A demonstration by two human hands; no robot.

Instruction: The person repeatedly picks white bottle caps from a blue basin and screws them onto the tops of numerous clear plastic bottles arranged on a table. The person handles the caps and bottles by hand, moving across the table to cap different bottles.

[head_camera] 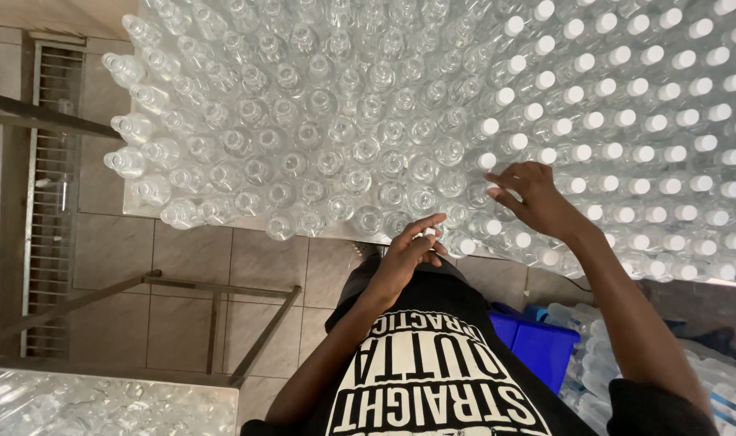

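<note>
Many clear plastic bottles point(327, 129) stand packed together on a table in front of me. Those on the right wear white caps point(618, 121); those on the left stand uncapped. My left hand point(408, 254) hovers at the table's near edge with its fingers curled around a small white cap point(427, 234). My right hand point(533, 198) reaches over the near rows, fingertips touching the top of a bottle point(489, 194) where capped and uncapped rows meet; whether it holds a cap I cannot tell.
A blue bin point(537, 343) sits on the floor at my right, beside a heap of bottles point(594, 355). A metal frame point(214, 323) stands on the tiled floor at left, near a floor drain grate point(49, 202). More wrapped bottles point(101, 404) lie lower left.
</note>
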